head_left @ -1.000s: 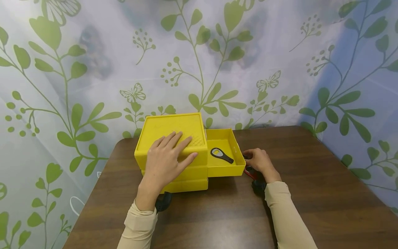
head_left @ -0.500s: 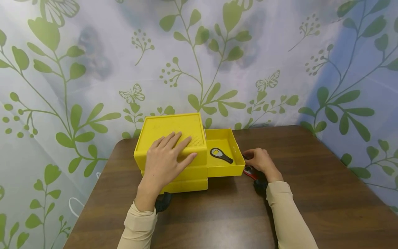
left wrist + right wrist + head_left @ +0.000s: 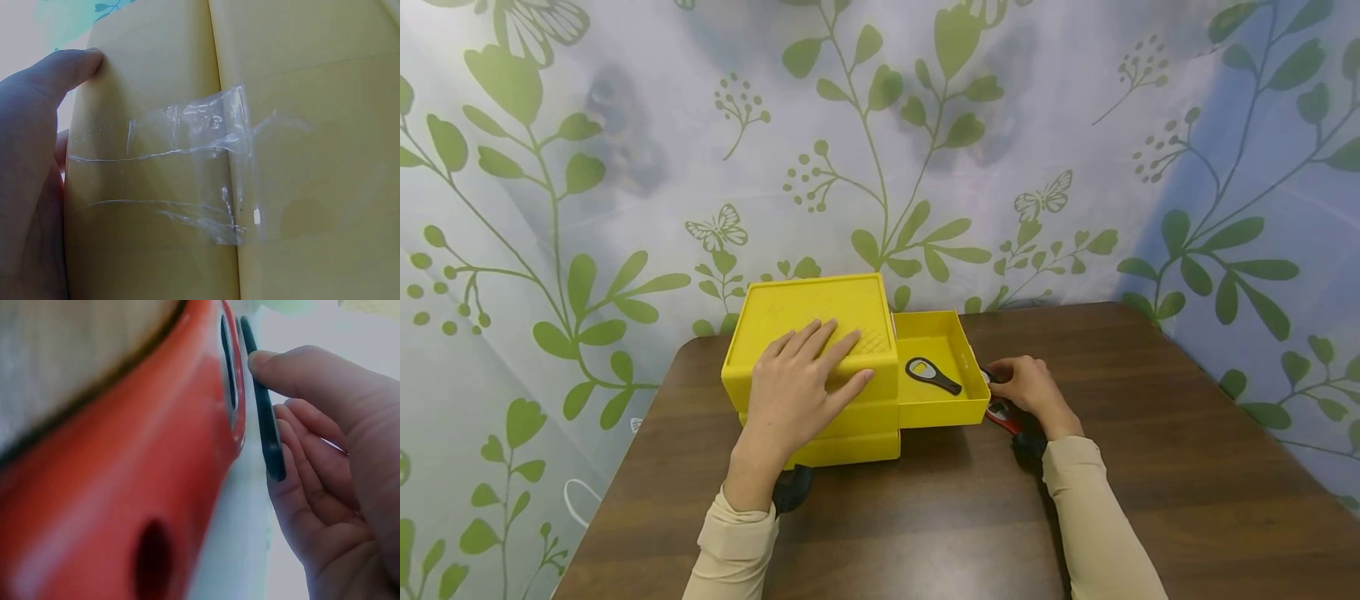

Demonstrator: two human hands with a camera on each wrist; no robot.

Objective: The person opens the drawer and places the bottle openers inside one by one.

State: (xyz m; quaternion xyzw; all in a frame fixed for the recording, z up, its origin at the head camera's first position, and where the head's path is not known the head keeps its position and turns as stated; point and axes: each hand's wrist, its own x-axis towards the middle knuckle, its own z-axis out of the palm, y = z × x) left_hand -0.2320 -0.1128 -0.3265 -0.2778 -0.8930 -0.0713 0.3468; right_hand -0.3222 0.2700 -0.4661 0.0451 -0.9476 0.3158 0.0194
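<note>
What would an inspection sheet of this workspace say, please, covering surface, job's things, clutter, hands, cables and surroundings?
Surface: brown table, wood-patterned.
Job's things: yellow box with its drawer open to the right; black bottle opener inside; red bottle opener outside, beside the drawer.
Clutter: nothing seen.
Hands: left hand rests on the box; right hand pinches a thin dark item, partly hidden.
Cables: white loop, possibly a cable, left of the table.
Surroundings: leaf-and-butterfly curtain behind.
</note>
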